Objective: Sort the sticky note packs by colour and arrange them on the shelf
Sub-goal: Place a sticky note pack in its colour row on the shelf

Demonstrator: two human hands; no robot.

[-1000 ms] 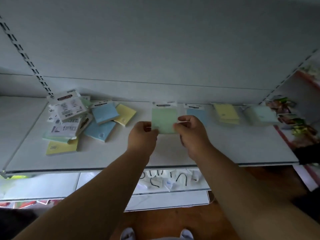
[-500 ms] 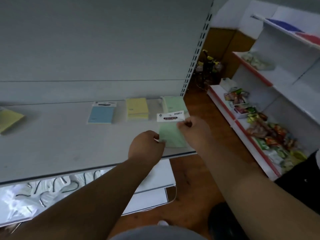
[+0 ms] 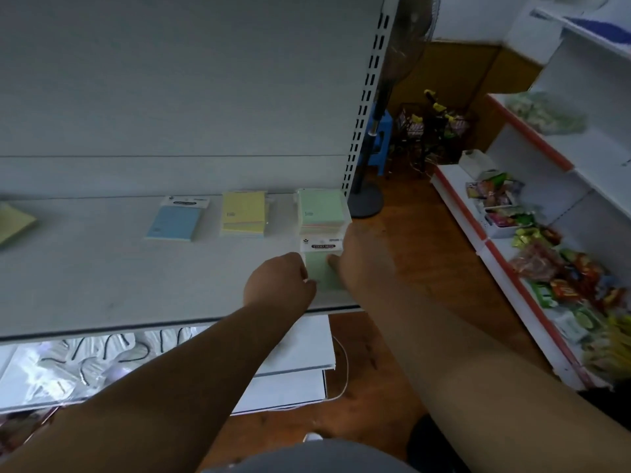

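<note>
I hold a green sticky note pack (image 3: pixel 321 268) with a white header card between both hands, just above the white shelf (image 3: pixel 102 285) near its right end. My left hand (image 3: pixel 278 285) grips its left edge and my right hand (image 3: pixel 351 261) grips its right edge. Right behind it lies a stack of green packs (image 3: pixel 321 208) at the shelf's back right corner. A yellow stack (image 3: pixel 244 213) sits to the left of that, then a blue pack (image 3: pixel 176 220). Another yellow pack (image 3: pixel 13 223) shows at the far left edge.
A perforated shelf upright (image 3: pixel 362 114) rises behind the green stack. A standing fan's base (image 3: pixel 367 203) is on the wooden floor to the right. A second shelf unit (image 3: pixel 532 233) with snack packets stands at the right. A lower shelf (image 3: pixel 68 367) holds plastic-wrapped items.
My view has swung right along the shelf. Both hands have carried the green pack from the middle of the shelf to just in front of the green stack and lower toward the surface.
</note>
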